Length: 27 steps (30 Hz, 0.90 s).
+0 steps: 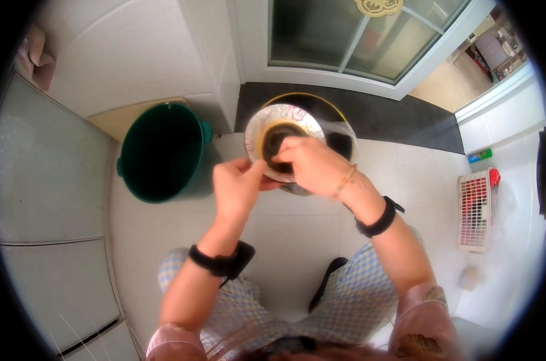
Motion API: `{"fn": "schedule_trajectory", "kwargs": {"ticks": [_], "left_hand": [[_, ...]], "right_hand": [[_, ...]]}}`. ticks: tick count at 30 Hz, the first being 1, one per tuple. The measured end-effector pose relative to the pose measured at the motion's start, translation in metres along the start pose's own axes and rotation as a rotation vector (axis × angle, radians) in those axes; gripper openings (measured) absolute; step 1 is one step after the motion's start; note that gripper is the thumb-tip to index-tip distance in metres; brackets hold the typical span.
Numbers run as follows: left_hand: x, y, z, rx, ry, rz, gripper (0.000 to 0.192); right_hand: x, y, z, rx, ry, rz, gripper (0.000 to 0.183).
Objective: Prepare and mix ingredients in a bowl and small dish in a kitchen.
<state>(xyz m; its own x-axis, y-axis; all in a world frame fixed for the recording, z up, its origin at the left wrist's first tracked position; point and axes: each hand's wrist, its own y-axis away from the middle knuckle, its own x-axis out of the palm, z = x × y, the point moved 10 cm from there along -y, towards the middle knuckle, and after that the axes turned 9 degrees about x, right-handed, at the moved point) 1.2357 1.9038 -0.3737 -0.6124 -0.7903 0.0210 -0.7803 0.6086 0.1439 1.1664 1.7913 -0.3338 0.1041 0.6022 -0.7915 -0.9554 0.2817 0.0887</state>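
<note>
A patterned shallow dish (256,128) with a pale floral rim and a dark brown middle is tilted in front of me. My left hand (238,182) grips its near left edge, the thumb on the rim and fingers underneath. Over the dish, my right hand (322,166) reaches in with bent fingers, the tips down at the dark part. Whether those fingertips pinch anything is hidden. Just behind and below the dish stands a round dark bin (343,145) with a yellow rim and a clear plastic liner (338,127), partly covered by the dish.
A deep green bucket (164,153) stands to the left on the white tiled floor (300,230). A glazed door (336,72) rises beyond a black threshold (417,118). At the right are a white plastic basket (473,210) and a green-blue can (480,156).
</note>
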Motion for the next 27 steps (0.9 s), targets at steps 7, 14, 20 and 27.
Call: {"fn": "schedule_trajectory", "kwargs": {"ticks": [7,14,20,27], "left_hand": [[-0.002,0.000,0.003,-0.010,-0.001,0.001,0.024],[0.000,-0.001,0.004,-0.007,-0.005,0.013,0.024],[0.001,-0.001,0.003,-0.011,-0.007,0.015,0.024],[-0.002,0.000,0.007,-0.047,0.043,-0.008,0.021]], "right_hand": [[0.003,-0.004,-0.004,0.098,-0.094,0.140,0.025],[-0.006,-0.001,0.003,-0.042,-0.154,0.101,0.027],[-0.006,0.001,0.001,0.036,-0.191,0.206,0.024],[-0.005,-0.002,0.001,0.004,-0.218,0.238,0.020]]}}
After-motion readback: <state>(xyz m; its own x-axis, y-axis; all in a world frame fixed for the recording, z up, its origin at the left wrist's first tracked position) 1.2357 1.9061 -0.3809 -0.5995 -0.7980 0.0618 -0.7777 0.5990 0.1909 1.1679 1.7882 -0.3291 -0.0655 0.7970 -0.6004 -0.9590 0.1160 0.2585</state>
